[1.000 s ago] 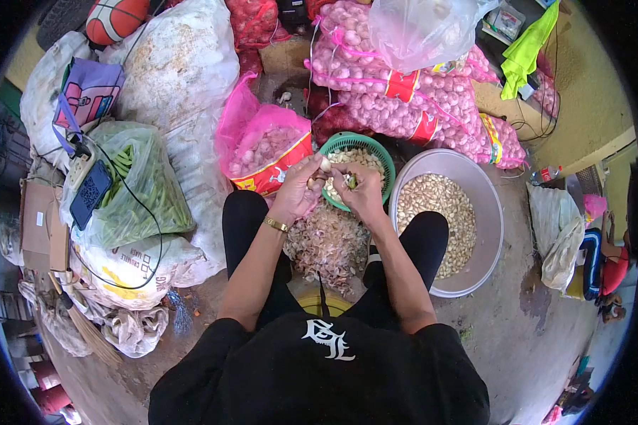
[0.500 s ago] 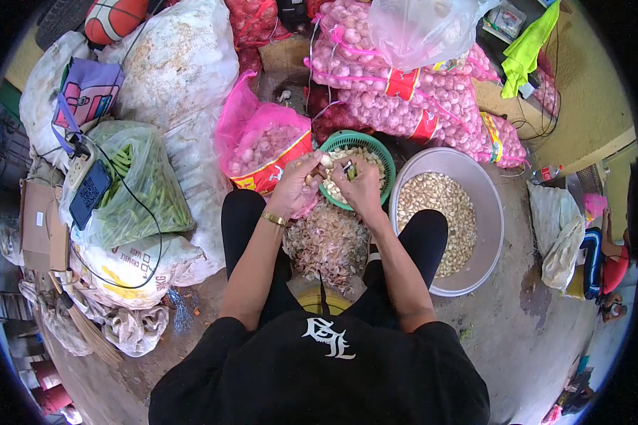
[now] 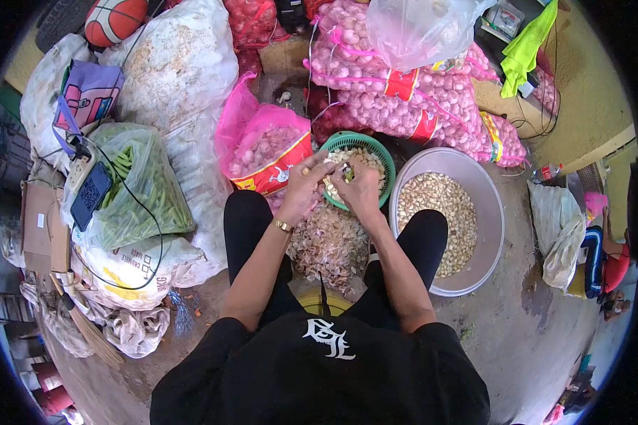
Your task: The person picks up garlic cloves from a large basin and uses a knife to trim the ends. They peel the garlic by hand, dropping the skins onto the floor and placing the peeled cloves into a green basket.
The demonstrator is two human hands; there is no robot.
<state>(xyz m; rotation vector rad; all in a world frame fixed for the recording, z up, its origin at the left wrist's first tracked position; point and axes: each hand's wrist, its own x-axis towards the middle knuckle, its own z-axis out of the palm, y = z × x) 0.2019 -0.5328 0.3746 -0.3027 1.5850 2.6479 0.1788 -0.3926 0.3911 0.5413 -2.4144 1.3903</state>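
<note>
My left hand (image 3: pixel 304 185), with a gold-coloured band at the wrist, is closed at the near left side of a green colander (image 3: pixel 385 157). Its fingers meet those of my right hand, pinching a garlic clove that is mostly hidden. My right hand (image 3: pixel 359 190) is curled over the colander around a small tool (image 3: pixel 348 173) with yellow-green and dark parts; no blade can be made out. Pale peeled garlic cloves (image 3: pixel 367 159) lie in the colander. Below my hands, a heap of papery garlic skins (image 3: pixel 326 241) covers the floor between my legs.
To the right stands a grey tub (image 3: pixel 495 219) holding many garlic cloves (image 3: pixel 436 219). An open pink mesh bag of garlic (image 3: pixel 266 149) leans at left. Full garlic sacks (image 3: pixel 411 106) are stacked behind. A plastic bag of green pods (image 3: pixel 142 184) sits farther left. Someone in red (image 3: pixel 614 269) is at far right.
My hands have come together, the left moving slightly right and down. The white clove that showed at my left fingertips is now mostly covered. The right hand still grips the tool.
</note>
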